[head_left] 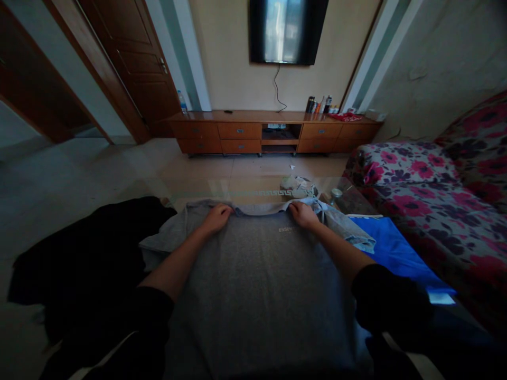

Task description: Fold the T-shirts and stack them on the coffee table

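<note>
A grey T-shirt (261, 279) lies spread out with its neckline away from me and small lettering on the chest. My left hand (218, 216) is closed on the shirt's shoulder just left of the collar. On the other side of the neckline, my right hand (303, 214) pinches the fabric the same way. The shirt's sleeves fall out to both sides, and its lower hem is out of sight near my body. Dark cloth (91, 248) is heaped left of the shirt. Flat on the right lies a folded blue cloth (396, 253), partly under the right sleeve.
The glass table (190, 190) shows beyond the shirt, with a plastic bag (299, 186) and a small glass jar (336, 194) near its far side. A flowered sofa (420, 169) borders the right. Farther off stands a low wooden cabinet (240, 132) under a wall television (287, 31).
</note>
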`<state>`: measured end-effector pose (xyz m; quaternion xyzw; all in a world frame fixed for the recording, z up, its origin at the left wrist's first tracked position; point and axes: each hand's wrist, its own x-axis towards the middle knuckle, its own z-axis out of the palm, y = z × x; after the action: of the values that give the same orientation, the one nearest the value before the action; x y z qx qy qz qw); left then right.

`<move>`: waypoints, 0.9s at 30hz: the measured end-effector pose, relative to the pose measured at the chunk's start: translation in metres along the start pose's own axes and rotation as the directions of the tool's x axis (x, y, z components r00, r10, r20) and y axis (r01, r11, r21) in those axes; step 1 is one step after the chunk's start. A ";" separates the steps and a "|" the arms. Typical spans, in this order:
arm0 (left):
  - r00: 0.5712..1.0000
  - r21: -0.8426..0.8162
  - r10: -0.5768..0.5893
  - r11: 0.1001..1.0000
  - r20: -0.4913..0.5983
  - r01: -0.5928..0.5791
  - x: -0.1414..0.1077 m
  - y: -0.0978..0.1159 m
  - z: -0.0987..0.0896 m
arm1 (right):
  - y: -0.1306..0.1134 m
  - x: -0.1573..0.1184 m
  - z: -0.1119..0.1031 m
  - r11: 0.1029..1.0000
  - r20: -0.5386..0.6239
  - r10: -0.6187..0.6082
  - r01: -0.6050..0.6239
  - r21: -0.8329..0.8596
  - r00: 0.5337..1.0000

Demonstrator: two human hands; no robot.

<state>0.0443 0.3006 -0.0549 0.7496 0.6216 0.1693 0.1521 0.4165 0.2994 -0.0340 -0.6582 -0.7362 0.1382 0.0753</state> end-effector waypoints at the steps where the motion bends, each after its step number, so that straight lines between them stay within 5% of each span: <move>1: 1.000 -0.059 0.008 0.998 -0.016 -0.009 0.004 -0.005 0.001 | 0.000 0.006 -0.001 1.000 -0.025 -0.001 0.002 0.031 1.000; 4: 0.999 -0.165 -0.009 0.986 -0.041 0.002 0.012 -0.020 0.003 | 0.001 0.020 -0.002 0.996 -0.011 0.063 -0.062 0.056 0.998; 11: 0.990 0.097 0.080 0.993 -0.116 -0.069 0.007 -0.022 0.019 | -0.007 0.033 0.007 0.956 0.065 0.290 -0.285 -0.072 0.955; 18: 0.981 0.237 -0.132 0.958 -0.142 0.164 0.002 -0.023 0.029 | -0.010 0.037 0.014 0.947 0.039 0.315 -0.311 -0.079 0.948; 22: 0.977 0.289 -0.108 0.944 -0.184 0.159 -0.012 -0.010 0.018 | -0.009 0.027 0.011 0.970 0.082 0.242 -0.238 -0.050 0.967; 27: 0.976 0.434 0.027 0.898 -0.216 0.071 -0.059 0.025 -0.023 | -0.012 -0.013 0.004 0.996 0.044 0.087 -0.088 0.023 0.995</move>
<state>0.0460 0.2390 -0.0273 0.7344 0.6650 0.1035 -0.0877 0.4054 0.2848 -0.0332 -0.6855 -0.7065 0.1648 0.0616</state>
